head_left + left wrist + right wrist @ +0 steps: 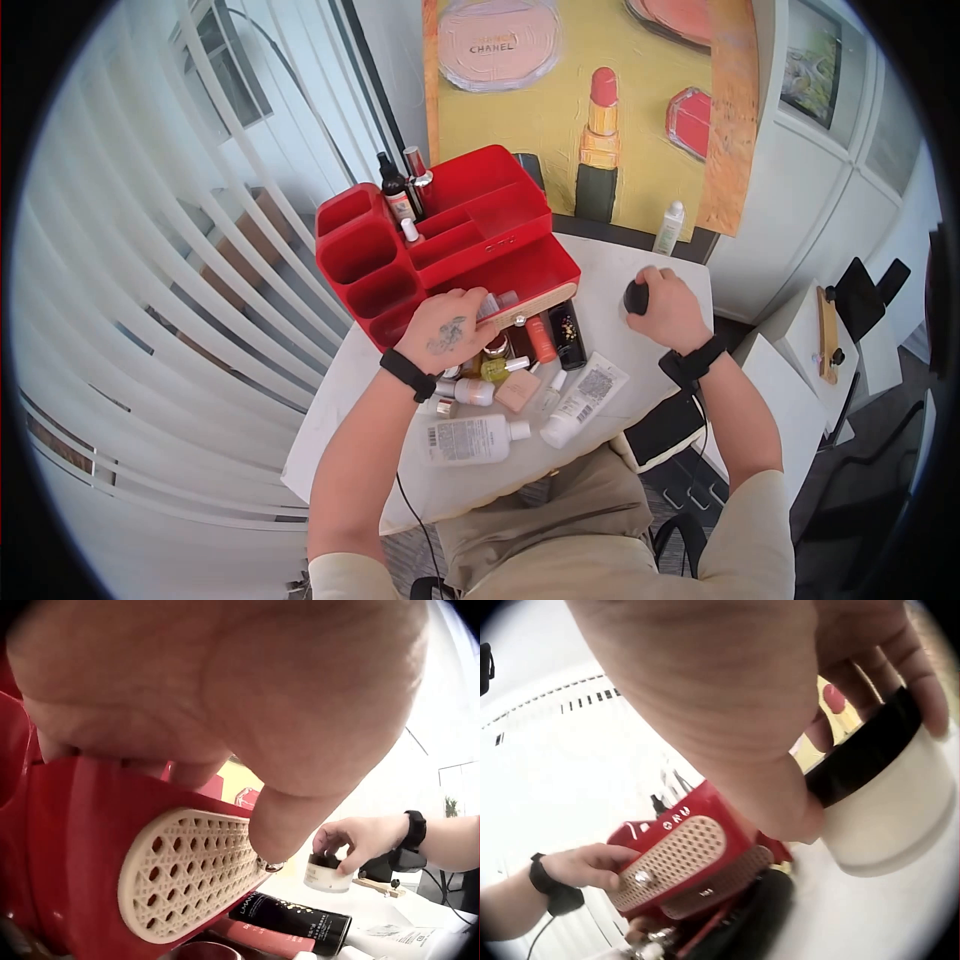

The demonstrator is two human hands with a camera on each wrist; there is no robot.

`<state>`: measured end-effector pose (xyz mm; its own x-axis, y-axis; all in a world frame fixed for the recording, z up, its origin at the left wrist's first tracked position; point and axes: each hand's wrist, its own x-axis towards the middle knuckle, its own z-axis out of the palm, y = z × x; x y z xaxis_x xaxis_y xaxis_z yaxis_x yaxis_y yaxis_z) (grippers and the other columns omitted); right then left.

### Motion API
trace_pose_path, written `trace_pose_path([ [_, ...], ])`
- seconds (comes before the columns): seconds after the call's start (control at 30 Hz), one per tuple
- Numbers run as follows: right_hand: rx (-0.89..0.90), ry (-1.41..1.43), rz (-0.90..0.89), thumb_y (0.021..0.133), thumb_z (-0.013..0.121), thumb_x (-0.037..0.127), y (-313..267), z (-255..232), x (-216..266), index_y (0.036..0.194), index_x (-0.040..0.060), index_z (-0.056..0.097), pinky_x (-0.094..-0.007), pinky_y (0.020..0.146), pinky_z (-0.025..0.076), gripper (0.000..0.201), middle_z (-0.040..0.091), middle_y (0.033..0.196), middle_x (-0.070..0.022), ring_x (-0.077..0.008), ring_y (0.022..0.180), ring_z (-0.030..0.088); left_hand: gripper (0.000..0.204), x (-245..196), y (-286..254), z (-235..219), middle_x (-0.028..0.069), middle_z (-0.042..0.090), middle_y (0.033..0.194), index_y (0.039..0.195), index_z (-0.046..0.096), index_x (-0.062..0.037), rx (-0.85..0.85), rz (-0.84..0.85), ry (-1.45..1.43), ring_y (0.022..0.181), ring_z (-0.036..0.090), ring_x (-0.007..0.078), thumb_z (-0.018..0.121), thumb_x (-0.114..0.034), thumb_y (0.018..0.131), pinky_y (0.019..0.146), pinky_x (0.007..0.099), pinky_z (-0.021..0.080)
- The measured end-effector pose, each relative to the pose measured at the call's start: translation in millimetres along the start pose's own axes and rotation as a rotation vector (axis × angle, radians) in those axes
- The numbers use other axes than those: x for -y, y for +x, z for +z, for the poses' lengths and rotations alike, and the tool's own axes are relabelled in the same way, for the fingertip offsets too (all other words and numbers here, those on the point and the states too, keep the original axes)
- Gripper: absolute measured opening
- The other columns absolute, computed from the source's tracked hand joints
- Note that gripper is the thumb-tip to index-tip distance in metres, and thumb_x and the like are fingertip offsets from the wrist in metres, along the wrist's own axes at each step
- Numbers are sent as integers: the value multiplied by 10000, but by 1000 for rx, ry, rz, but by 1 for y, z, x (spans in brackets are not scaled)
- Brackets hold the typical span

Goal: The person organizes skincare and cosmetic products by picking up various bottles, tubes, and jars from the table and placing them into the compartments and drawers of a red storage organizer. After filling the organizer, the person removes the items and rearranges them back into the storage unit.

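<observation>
My left hand (447,328) grips the front of the pulled-out drawer (555,262) of a red cosmetics organizer (335,290). Its fingers reach over the top edge, while the thumb lies on the woven-pattern panel (187,862) by the round knob (643,878). Small items lie inside the drawer, partly hidden by that hand. To the right, my right hand (670,308) holds a cream jar (892,814) by its black lid, between thumb and fingers. In the left wrist view the jar's pale body (328,879) shows beneath the fingers, close over the white table.
In front of the drawer lie several cosmetics, among them a white bottle (465,440), a white tube (588,400), a green bottle (495,370) and a black patterned box (566,335). A small white tube (669,228) stands at the back. Behind leans a lipstick painting (650,50).
</observation>
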<state>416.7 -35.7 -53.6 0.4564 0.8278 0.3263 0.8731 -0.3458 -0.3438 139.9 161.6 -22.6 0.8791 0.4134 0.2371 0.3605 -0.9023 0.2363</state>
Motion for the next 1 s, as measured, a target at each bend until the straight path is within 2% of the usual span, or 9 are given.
trace_pose_path([
  [0.13,78,57,17,643,759,209,-12,22,-20,1099,55,557,-424,889,489,522,589,1061,-195,-379,1006,590,446,-2,5,2,186,651,930,1132,570,-25,51,-21,12,882,639,349,666,-289,786,770,415,520],
  [0.3,148,112,-2,645,766,234,-6,33,-2,1145,88,579,-404,929,485,553,578,1132,-178,-350,1097,565,504,-2,7,11,190,649,963,1194,548,-24,36,-61,41,902,637,352,681,-283,782,796,406,519],
  [0.43,41,-25,-87,661,765,242,-4,31,7,1187,91,575,-412,928,484,580,570,1164,-176,-344,1086,564,519,-2,11,11,197,636,1014,1204,544,-22,42,-95,36,944,629,350,683,-273,773,820,400,515],
  [0.5,-126,-42,-199,703,753,229,-4,25,19,1206,67,555,-414,857,506,565,607,1054,-186,-350,997,596,566,-2,14,8,222,603,1081,1237,528,-10,103,-139,-6,969,619,358,690,-264,758,850,390,508],
  [0.6,10,209,-250,740,737,220,-8,20,52,1260,53,524,-425,770,512,586,636,937,-165,-340,881,625,594,2,18,10,230,589,1082,1272,523,-2,81,-121,25,949,618,367,687,-277,772,870,375,503],
  [0.73,9,328,-346,779,720,159,2,38,75,1298,72,506,-395,674,512,568,627,811,-90,-289,746,637,603,14,22,18,252,594,1101,1287,527,12,81,-110,-117,975,619,371,677,-296,791,882,362,500],
  [0.8,-13,309,-353,802,705,162,11,51,79,1270,70,521,-396,649,516,511,639,786,-93,-291,725,644,537,16,23,17,244,635,1052,1242,588,-7,79,-224,-369,992,622,361,637,-311,801,896,387,494],
  [0.93,-22,225,-306,841,661,245,24,61,85,1135,65,608,-428,656,540,349,677,828,-171,-328,749,673,396,14,28,4,237,654,1054,1141,638,4,139,-258,-368,1001,628,349,583,-247,839,895,394,491],
  [1.0,-63,204,-309,837,665,261,27,64,86,1068,65,641,-430,630,542,303,672,772,-163,-328,700,670,316,24,30,7,209,669,1010,1091,652,3,147,-103,-235,970,637,345,562,-169,842,869,400,500],
])
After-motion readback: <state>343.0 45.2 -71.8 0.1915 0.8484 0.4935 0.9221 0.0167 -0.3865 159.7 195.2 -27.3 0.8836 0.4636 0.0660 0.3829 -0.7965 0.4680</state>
